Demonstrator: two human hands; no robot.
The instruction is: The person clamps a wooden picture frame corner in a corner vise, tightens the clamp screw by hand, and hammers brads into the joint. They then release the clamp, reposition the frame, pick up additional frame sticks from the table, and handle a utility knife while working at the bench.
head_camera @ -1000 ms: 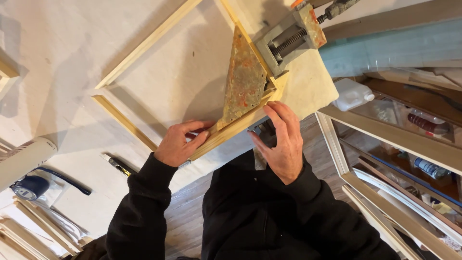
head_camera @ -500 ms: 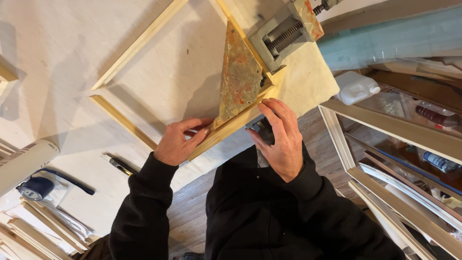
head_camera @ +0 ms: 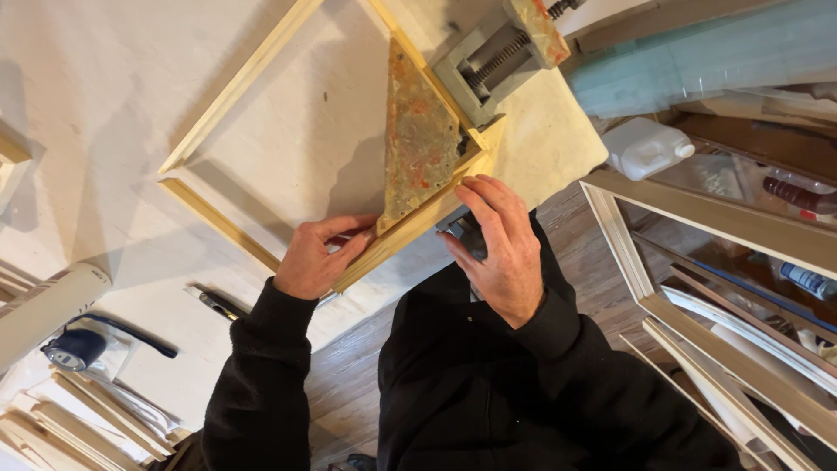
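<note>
A pale wooden frame (head_camera: pixel 261 131) fills the upper centre of the picture, its held rail running diagonally, its far corner cut off at the top edge. A corner clamp (head_camera: pixel 488 65) grips its right corner beside a stained triangular plate (head_camera: pixel 418 144). The left hand (head_camera: pixel 318 257) pinches the lower rail; the right hand (head_camera: pixel 501 249), fingers spread, touches it, partly hiding a dark object. A white plastic bottle (head_camera: pixel 645 146) lies at right, contents unseen.

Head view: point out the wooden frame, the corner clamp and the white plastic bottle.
wooden frame (head_camera: pixel 235 87), head view, on its upper left rail.
corner clamp (head_camera: pixel 488 65), head view, on the grey metal body beside the screw.
white plastic bottle (head_camera: pixel 641 148), head view, on the middle of its side.
</note>
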